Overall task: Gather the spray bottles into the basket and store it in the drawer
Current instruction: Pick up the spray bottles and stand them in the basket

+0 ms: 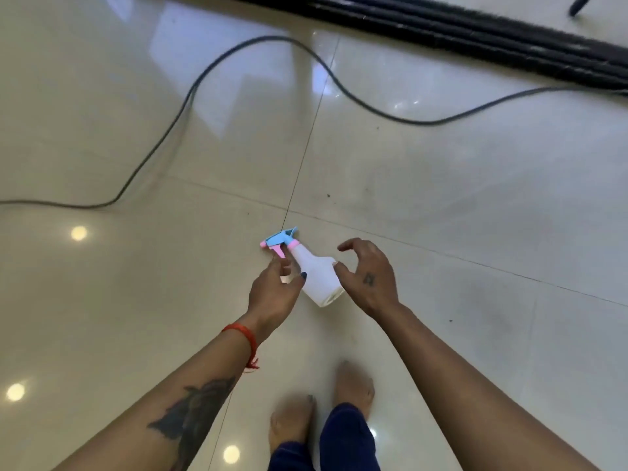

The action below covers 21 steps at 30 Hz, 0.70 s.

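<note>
A white spray bottle [314, 275] with a blue and pink trigger head lies on its side on the glossy tiled floor, head pointing up-left. My left hand [273, 295] hovers over the bottle's left side near the neck, fingers loosely curled and apart. My right hand [368, 278] is spread open just right of the bottle's body, fingertips close to it. Neither hand has a grip on the bottle. No basket or drawer is in view.
A dark cable [190, 93] snakes across the floor behind the bottle. A black ribbed strip [475, 35] runs along the top right. My bare feet [323, 406] stand just below the hands.
</note>
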Each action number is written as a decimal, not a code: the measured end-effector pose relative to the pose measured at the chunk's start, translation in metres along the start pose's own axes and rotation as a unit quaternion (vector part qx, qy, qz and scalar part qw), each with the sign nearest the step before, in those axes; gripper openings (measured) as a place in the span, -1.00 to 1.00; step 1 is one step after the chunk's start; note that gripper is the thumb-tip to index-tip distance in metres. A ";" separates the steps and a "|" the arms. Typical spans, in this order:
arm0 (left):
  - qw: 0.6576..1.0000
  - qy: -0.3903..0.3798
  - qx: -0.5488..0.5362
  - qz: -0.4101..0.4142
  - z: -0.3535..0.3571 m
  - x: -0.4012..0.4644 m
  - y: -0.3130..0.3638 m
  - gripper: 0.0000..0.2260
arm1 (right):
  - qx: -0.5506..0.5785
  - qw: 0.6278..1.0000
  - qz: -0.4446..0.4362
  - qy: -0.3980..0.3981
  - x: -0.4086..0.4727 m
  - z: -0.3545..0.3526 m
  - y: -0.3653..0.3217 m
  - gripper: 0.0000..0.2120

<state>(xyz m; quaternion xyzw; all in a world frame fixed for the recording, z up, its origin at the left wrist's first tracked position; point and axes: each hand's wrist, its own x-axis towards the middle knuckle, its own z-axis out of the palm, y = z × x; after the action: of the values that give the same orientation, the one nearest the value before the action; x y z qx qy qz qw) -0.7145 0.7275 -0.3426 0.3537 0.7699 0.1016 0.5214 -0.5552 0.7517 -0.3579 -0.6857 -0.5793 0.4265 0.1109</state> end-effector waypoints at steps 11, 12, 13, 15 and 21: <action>0.968 -0.091 -0.170 -0.161 0.059 0.077 -0.054 -0.45 | 0.010 0.972 0.120 -0.202 0.058 0.100 0.071 -0.15; 0.966 -0.091 -0.180 -0.160 0.062 0.077 -0.055 -0.47 | 0.012 0.971 0.117 -0.207 0.057 0.102 0.073 -0.16; 0.967 -0.088 -0.185 -0.155 0.065 0.076 -0.055 -0.49 | 0.006 0.972 0.109 -0.207 0.055 0.102 0.074 -0.19; 0.972 -0.068 -0.178 -0.138 0.068 0.071 -0.055 -0.54 | 0.006 0.978 0.090 -0.189 0.049 0.100 0.074 -0.25; 0.983 -0.035 -0.166 -0.074 0.059 0.033 -0.028 -0.62 | 0.086 0.990 0.064 -0.092 0.012 0.064 0.056 -0.35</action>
<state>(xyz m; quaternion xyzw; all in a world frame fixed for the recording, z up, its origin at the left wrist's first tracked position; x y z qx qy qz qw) -0.6817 0.7163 -0.4076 0.2080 0.7477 0.1765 0.6054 -0.5622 0.7239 -0.4384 -0.6673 -0.5031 0.5421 0.0878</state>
